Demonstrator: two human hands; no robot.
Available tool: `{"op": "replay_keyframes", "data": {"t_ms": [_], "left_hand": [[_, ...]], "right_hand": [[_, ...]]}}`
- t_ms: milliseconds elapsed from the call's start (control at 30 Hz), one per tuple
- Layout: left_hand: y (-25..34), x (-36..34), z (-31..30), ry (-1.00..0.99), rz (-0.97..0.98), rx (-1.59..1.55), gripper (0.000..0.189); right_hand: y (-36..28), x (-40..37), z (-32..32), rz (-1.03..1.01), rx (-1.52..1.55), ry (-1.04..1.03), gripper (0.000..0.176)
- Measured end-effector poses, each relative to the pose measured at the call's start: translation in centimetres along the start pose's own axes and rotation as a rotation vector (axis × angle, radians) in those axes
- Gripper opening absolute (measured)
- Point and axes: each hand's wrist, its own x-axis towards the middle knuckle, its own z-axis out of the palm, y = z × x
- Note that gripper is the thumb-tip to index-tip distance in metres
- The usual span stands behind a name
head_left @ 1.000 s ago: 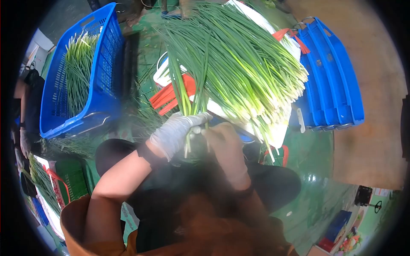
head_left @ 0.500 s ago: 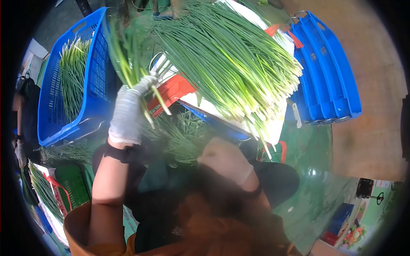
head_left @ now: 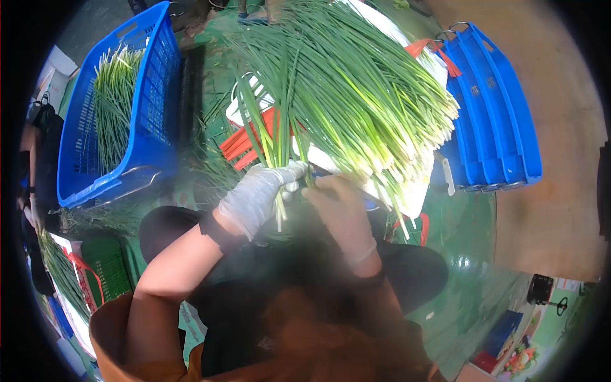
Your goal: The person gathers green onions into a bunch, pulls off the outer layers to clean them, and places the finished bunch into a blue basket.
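My left hand, in a pale glove, is closed around a few green stalks, their light ends poking out below the fist. Beside it my right hand, also gloved, has its thumb and fingers pinched at a thin green stalk close to the left fingertips. A large pile of green onions lies on a white board just beyond, pale root ends toward the right. Red strips lie left of the pile, partly behind the held stalks.
A blue crate with more green onions stands at the left. Blue stacked crates are at the right, by a brown board. Loose greens lie on the green floor. Another person's arm shows at the far left.
My left hand has moved right and down with the stalks, toward the middle. My right hand has risen to meet it and now pinches at a stalk.
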Motion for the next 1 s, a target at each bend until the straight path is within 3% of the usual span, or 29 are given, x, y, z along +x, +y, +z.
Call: {"op": "replay_keyframes", "data": {"t_ms": [33,133,167,200,267,300,333,400,433,467,500,533,600,633,667,733,800,867,933,1000], "left_hand": [[0.0,0.0,0.1,-0.009,-0.002,0.005,0.018],[0.3,-0.4,0.3,0.141,0.068,0.138,0.017],[1.3,-0.9,0.7,0.189,0.114,0.112,0.017],[2.3,-1.1,0.8,0.239,0.158,0.087,0.017],[4.6,-1.4,-0.5,0.331,0.273,0.160,0.020],[5.6,-1.4,-0.2,0.360,0.364,0.030,0.021],[6.2,-1.3,-0.1,0.389,0.453,-0.102,0.023],[6.9,0.0,-3.5,0.344,0.557,-0.151,0.027],[7.2,-0.3,-2.4,0.339,0.561,-0.185,0.027],[6.7,-0.2,-2.0,0.334,0.558,-0.179,0.027],[6.0,-0.1,-1.9,0.190,0.457,-0.219,0.025],[5.3,-0.2,-1.6,0.049,0.355,-0.257,0.023],[3.9,-0.5,0.0,0.133,0.203,-0.195,0.023],[3.3,-0.2,-0.1,0.094,0.116,-0.187,0.022],[2.6,0.0,-0.2,0.057,0.028,-0.179,0.022],[1.4,-0.1,0.7,0.014,-0.036,-0.253,0.021],[0.6,-0.2,0.5,-0.036,-0.073,-0.126,0.021],[0.0,-0.2,-0.2,-0.069,-0.053,-0.023,0.021],[-0.3,-0.3,0.1,-0.001,0.004,0.025,0.020],[0.5,-0.2,0.2,0.100,0.086,0.109,0.020]], "right_hand": [[-0.6,0.4,0.1,0.406,0.294,-0.067,0.015],[-1.4,0.3,0.5,0.391,0.308,0.008,0.015],[-2.2,0.2,-0.2,0.610,0.487,-0.025,0.013],[-1.6,-0.2,-0.5,0.613,0.488,-0.024,0.013],[0.3,-1.3,-1.6,0.053,0.149,-0.152,0.012],[0.9,-1.6,-2.7,-0.014,0.067,-0.330,0.015],[-0.3,-1.4,-3.7,0.315,0.095,-0.439,0.016],[1.6,-0.7,-3.5,-0.122,-0.358,0.066,0.014],[1.9,0.3,-3.7,-0.114,-0.358,0.071,0.014],[2.2,1.8,-4.0,-0.012,-0.735,0.065,0.012],[2.3,2.6,-4.1,0.093,-1.111,0.057,0.010],[2.2,2.6,-4.0,0.096,-1.109,0.064,0.010],[2.1,2.7,-3.6,0.125,-0.911,0.013,0.010],[2.6,1.1,-3.3,-0.021,-0.488,0.123,0.009],[1.7,0.6,-3.5,-0.024,-0.486,0.112,0.009],[-0.7,0.2,-3.9,0.092,0.195,-0.277,0.011],[-1.3,0.0,-3.1,0.405,0.454,-0.408,0.012],[-0.9,0.1,-1.9,0.486,0.460,-0.413,0.013],[-0.7,-0.2,-0.3,0.522,0.427,-0.143,0.011],[-0.4,-0.7,-0.1,0.484,0.452,-0.056,0.008]]}}
